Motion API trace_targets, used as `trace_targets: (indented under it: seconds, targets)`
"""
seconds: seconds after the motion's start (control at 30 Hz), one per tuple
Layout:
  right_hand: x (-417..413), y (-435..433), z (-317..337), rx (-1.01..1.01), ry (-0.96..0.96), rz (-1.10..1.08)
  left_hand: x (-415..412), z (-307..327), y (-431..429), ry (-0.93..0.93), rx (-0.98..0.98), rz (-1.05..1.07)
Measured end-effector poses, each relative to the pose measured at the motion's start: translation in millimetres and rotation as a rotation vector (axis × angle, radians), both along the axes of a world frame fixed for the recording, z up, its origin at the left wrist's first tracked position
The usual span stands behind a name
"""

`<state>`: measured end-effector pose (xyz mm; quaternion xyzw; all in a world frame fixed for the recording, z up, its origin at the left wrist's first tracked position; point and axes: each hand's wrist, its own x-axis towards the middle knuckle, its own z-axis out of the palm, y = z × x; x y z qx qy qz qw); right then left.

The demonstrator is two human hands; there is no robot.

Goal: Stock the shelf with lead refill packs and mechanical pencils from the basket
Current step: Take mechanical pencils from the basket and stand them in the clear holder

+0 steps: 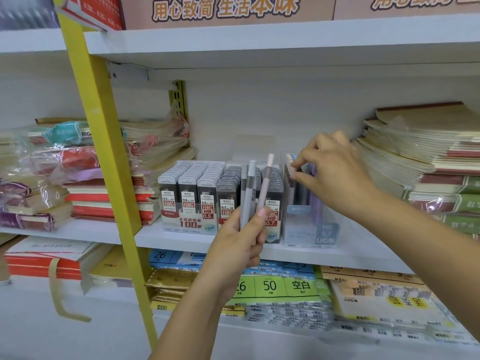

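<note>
White shop shelf (168,241), notebook stacks (428,152), lead refill packs (192,188), mechanical pencils (250,188)

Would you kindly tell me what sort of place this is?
Probably a stationery shop: lead refill packs on a white shelf, notebook stacks beside them, mechanical pencils in the left hand.

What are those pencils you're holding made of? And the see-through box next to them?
The pencils in the left hand look like matte plastic: smooth, pale grey and pink, no shine. The box seems clear, glossy plastic, since pencils show through its walls.
</note>
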<state>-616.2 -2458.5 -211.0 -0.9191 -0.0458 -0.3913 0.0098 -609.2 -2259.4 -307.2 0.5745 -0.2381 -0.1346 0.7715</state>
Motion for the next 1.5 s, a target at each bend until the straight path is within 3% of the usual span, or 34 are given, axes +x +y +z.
trace_targets:
  seconds: [0.1, 0.17, 0.27, 0.37, 0.47, 0.57, 0.63, 0.93, 1.43, 1.5]
  targets:
    - [-5.1, 1.8, 0.3, 0.107, -0.07, 0.066, -0.5, 4.5, -1.8, -0.017, -0.017, -0.02]
    - [-13.0, 9.4, 2.2, 0.378, -0.051, 0.236, 0.1, 8.6, -4.2, -0.033, -0.013, -0.039]
    - [-24.6, 21.1, 9.5, 0.812, 0.151, 0.456, -1.8, 15.4, -7.4, -0.055, 0.007, -0.067]
    - [-27.3, 24.9, 17.0, 0.976, 0.23, 0.532, -3.2, 22.1, -11.0, -0.092, 0.065, -0.096]
    - [-29.4, 18.1, 25.0, 1.048, 0.082, 0.582, -1.0, 29.1, -11.3, -0.079, 0.069, -0.062]
    - [-33.8, 1.5, 34.3, 0.957, -0.138, 0.587, 2.1, 29.3, -7.1, -0.05, 0.015, -0.02]
    - [-34.8, -6.4, 34.6, 0.825, -0.183, 0.562, 3.7, 26.5, -4.4, -0.028, 0.002, -0.018]
    - [-27.0, 8.7, -3.1, 0.248, -0.044, 0.277, 5.8, 14.2, 0.8, -0.029, 0.027, 0.018]
    - [-22.9, 8.0, -5.2, 0.324, 0.02, 0.221, 3.7, 14.8, -2.8, -0.04, 0.071, 0.035]
    - [-20.4, 11.2, -6.8, 0.185, 0.005, 0.157, 2.4, 15.2, -2.8, -0.041, 0.068, 0.022]
